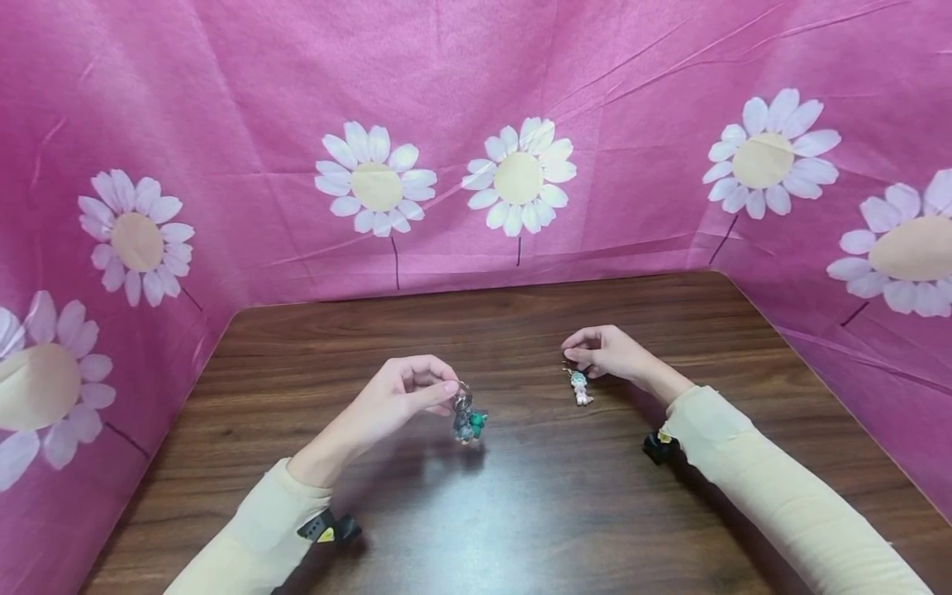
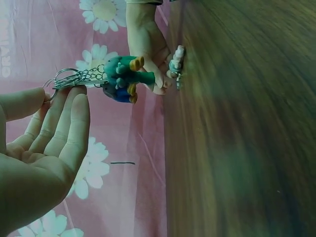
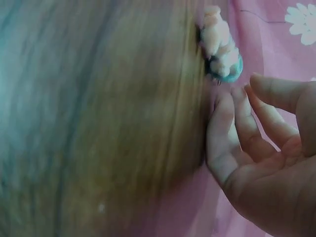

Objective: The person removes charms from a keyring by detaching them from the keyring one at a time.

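Note:
In the head view my left hand (image 1: 405,392) pinches the metal rings of a bunch of keychains (image 1: 468,417) between thumb and fingers, holding it above the table. A green figure (image 2: 121,71) with yellow feet and a blue one (image 2: 121,95) hang from chains in the left wrist view. At the right, my right hand (image 1: 606,355) is beside a small white figure keychain (image 1: 580,388) with a light-blue head, which appears to lie on the table. In the right wrist view its loosely bent fingers are close to the keychain's (image 3: 221,44) head end, with nothing visibly pinched.
The dark wood-grain table (image 1: 535,512) reaches to a pink cloth (image 1: 446,66) printed with white daisies at the back and sides. A black wrist device (image 1: 327,526) is on the left sleeve, another (image 1: 658,446) on the right.

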